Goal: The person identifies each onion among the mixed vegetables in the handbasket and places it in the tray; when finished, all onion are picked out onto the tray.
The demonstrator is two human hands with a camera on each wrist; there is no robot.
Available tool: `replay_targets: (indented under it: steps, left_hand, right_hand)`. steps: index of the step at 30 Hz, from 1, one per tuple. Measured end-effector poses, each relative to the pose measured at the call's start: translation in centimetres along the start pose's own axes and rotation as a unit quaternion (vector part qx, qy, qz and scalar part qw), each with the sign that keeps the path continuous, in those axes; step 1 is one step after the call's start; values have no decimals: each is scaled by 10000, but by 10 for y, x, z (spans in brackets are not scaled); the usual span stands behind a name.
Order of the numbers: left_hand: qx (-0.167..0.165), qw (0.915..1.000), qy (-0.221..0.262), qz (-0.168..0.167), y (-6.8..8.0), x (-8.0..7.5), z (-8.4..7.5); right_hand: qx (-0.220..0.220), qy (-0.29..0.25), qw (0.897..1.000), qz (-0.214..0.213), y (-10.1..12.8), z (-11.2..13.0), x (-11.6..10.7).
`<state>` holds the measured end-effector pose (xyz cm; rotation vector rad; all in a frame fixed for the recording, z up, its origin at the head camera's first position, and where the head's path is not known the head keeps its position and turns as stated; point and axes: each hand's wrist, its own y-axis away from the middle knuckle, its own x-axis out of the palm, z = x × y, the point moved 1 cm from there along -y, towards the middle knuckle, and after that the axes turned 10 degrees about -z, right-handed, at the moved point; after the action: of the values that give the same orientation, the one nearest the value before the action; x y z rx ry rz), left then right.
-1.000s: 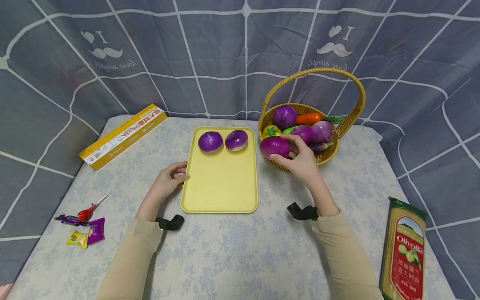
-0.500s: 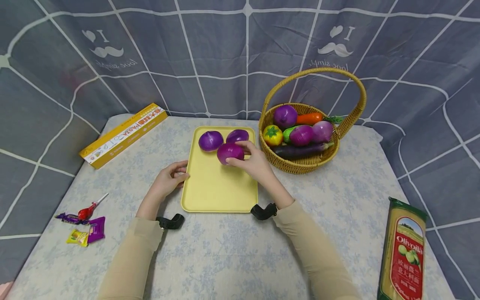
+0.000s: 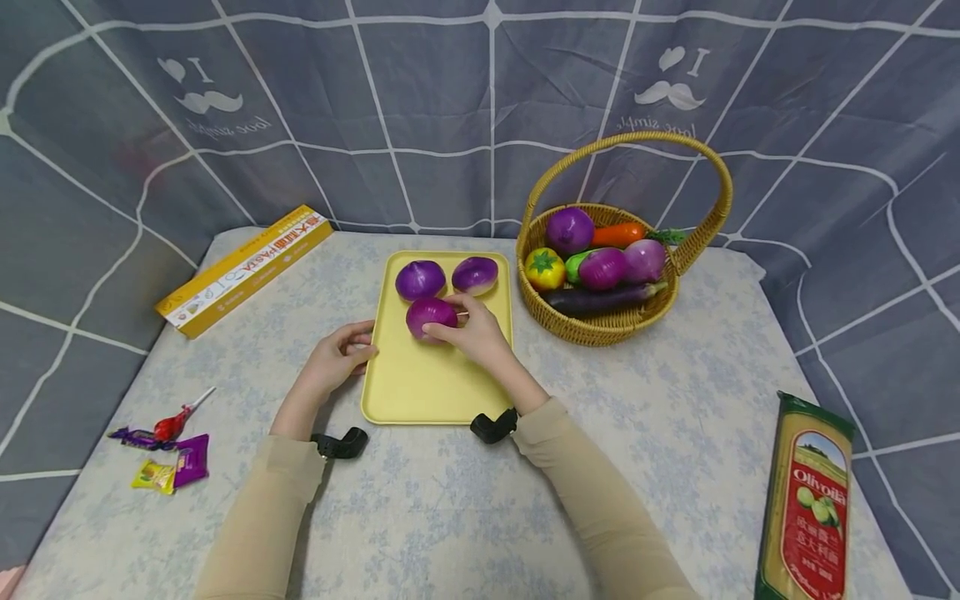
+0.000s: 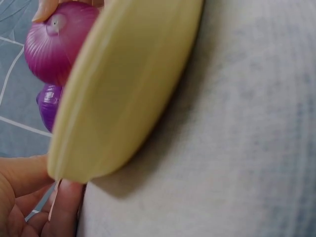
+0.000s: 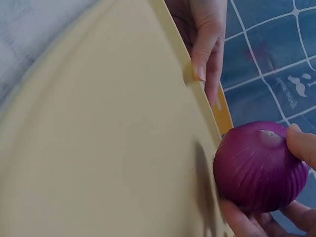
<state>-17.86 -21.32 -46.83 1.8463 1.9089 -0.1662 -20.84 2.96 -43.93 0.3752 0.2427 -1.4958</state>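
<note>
My right hand [image 3: 474, 333] grips a red onion [image 3: 431, 319] between thumb and fingers, over the upper middle of a yellow tray [image 3: 431, 400]. In the right wrist view the onion [image 5: 261, 168] shows its pale root end, and a shadow lies on the tray beside it. Whether it touches the tray I cannot tell. Behind it on the tray lie two purple vegetables: a round one [image 3: 420, 280] at left and a purple-and-white one [image 3: 475, 275] at right. My left hand [image 3: 336, 362] pinches the tray's left edge, its thumb at the rim in the left wrist view.
A wicker basket [image 3: 600, 335] with a tall handle stands right of the tray, holding an eggplant [image 3: 600, 300], a carrot [image 3: 618, 234], a yellow pepper [image 3: 545, 268] and onions. A pasta box [image 3: 243, 271] lies back left, sweets [image 3: 191, 460] front left, a pasta packet [image 3: 806, 500] front right.
My right hand has carried the red onion left from the basket's front edge to over the tray, uncovering the eggplant in the basket. My left hand has stayed at the tray's left edge.
</note>
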Motion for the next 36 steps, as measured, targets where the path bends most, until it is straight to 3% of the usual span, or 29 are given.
replay_targets:
  steps: [7,18,36]
  left_hand:
    - [-100,9997,157,147,1,-1,0]
    - [-93,9998,110,107,1,0,-1]
    - [-71,10000,21,41,0,-1,2]
  right_hand:
    - [-109,114,9999,-22,-4,-2,11]
    - [-87,221,9996,-177,-6,-2,18]
    - [-46,597,9982,55,-6,3,22]
